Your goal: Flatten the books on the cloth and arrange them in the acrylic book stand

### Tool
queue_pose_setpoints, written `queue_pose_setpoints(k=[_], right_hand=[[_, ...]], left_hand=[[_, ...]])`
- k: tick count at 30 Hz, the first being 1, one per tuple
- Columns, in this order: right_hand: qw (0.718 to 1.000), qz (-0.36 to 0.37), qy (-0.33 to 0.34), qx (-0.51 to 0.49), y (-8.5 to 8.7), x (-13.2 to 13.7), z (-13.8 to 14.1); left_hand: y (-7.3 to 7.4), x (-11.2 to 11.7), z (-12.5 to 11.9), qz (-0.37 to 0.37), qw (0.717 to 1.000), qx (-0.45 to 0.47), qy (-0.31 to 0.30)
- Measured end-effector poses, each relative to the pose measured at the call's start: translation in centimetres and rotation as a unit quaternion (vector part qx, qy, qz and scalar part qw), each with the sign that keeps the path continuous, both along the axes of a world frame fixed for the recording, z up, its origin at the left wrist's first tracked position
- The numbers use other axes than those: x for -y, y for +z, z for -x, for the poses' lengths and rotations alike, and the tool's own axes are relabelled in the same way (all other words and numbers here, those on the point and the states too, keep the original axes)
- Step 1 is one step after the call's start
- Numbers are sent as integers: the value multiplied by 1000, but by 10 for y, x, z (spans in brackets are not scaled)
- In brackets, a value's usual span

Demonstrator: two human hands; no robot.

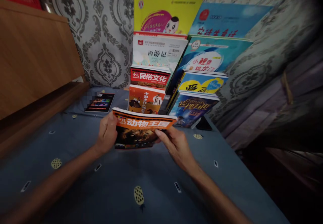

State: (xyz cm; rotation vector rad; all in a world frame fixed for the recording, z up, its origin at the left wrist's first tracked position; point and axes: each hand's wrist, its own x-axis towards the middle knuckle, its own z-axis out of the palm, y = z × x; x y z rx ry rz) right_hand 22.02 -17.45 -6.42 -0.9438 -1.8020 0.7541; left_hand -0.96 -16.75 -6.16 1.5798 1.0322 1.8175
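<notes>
Between both hands is a book with an orange title band and an animal's face on its dark cover. My left hand grips its left edge, and my right hand holds the right side with the thumb on the cover. Just behind it stand two columns of upright books in stepped rows. The left column has an orange book, a red book, a white book and a yellow book. On the right are a dark blue book, a yellow-and-blue book, a teal book and a light blue book.
Another dark book lies flat at the back left on the blue patterned sheet. A wooden cabinet borders the left side, and a patterned wall rises behind. A grey curtain hangs at right, near a dark flat object.
</notes>
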Motion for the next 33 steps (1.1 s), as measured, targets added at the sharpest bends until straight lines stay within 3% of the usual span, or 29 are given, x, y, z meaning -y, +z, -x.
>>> queue_pose_setpoints(k=[4,8,11,14,19,21,25,29,33], right_hand=[[993,-85,-66,45,-17,7,3],[991,-84,-85,61,-51,9,6],[989,-91,-104,60,-67,9,6],[989,-96,-102,53,-70,12,7],[992,-107,-71,15,-63,20,8],[990,-116,-82,21,-63,20,9],[986,-122,-99,64,-68,15,9],[986,-121,-94,70,-75,12,9],[989,-110,-77,56,-76,15,10]], left_hand=[[-10,4,0,6,997,-46,-55],[-32,0,-9,56,998,-39,-13],[-38,-2,-13,59,997,-35,-25],[-37,0,-10,59,997,-34,-43],[-34,6,-2,48,987,-64,-136],[-35,4,-3,62,990,-60,-112],[-41,-4,-9,115,993,-18,7],[-43,-6,-9,121,993,-7,-5],[-34,-4,-7,141,990,11,-24]])
